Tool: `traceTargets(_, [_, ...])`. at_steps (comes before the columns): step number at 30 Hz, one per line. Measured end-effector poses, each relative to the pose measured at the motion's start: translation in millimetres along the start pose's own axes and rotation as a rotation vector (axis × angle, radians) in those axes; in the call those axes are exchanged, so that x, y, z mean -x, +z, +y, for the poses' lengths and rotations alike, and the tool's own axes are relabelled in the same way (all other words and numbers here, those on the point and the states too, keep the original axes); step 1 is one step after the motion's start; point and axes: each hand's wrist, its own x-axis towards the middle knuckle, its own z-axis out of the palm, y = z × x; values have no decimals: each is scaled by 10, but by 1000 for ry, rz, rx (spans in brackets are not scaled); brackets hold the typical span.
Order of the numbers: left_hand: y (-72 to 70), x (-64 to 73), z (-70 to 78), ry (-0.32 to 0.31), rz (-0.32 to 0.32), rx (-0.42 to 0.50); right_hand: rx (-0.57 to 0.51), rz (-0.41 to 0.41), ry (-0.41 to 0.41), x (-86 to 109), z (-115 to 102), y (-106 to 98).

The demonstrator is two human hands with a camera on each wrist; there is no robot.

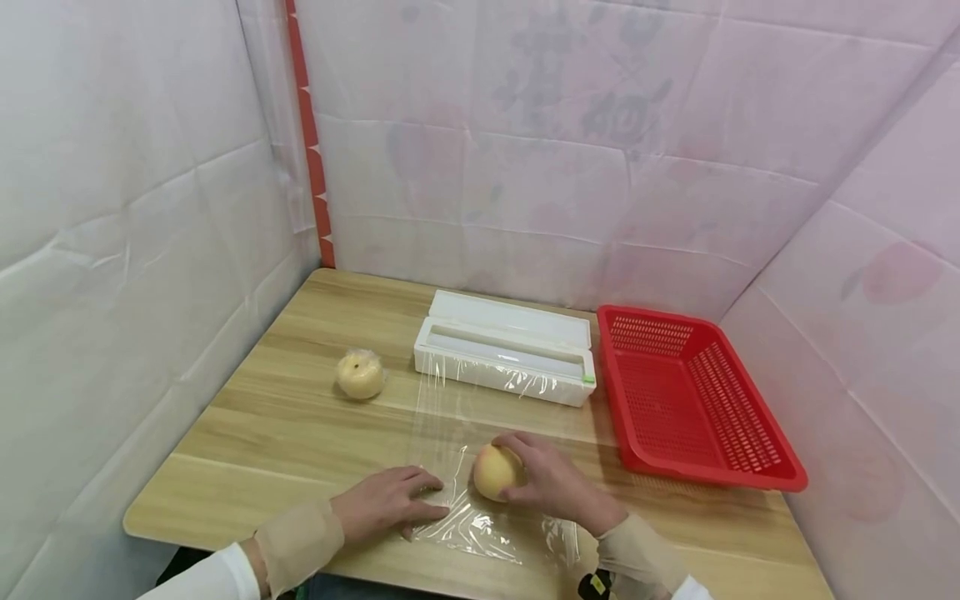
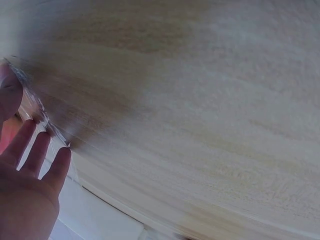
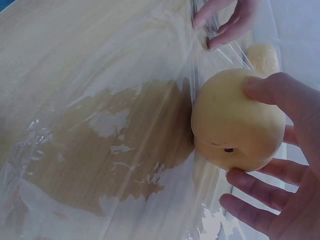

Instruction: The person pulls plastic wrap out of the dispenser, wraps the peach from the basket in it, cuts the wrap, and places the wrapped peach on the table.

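A yellow peach with a faint blush sits on a sheet of clear cling film near the table's front edge. My right hand holds it from the right, thumb on the near side and fingers round the far side. To the left of the peach, my left hand touches the film's left edge with fairly straight fingers. The film runs back to a white dispenser box with its lid raised and a roll inside. Further left stands a second peach, wrapped in film.
A red plastic basket with slotted sides stands on the right of the wooden table. White printed sheets wall in the back and both sides. A dark object with a yellow mark shows by the right wrist.
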Motion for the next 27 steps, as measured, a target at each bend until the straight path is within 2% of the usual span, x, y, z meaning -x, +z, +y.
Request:
traceTargets(4, [-13,16,8,-13,-22,20,24,0,-11,12,-16,32])
traceTargets(9, [-5,14,2,-9,2,39,-7,5,-16,31,-33,60])
traceTargets(16, [-32,15,5,-6,10,71,-89,8,29,19,6,128])
traceTargets(23, [-116,8,40,-34,-29,91,-161,21,72,-8,94,202])
traceTargets(27, [-55,16,74,-50,13,93,-198,33,86,26,117,279])
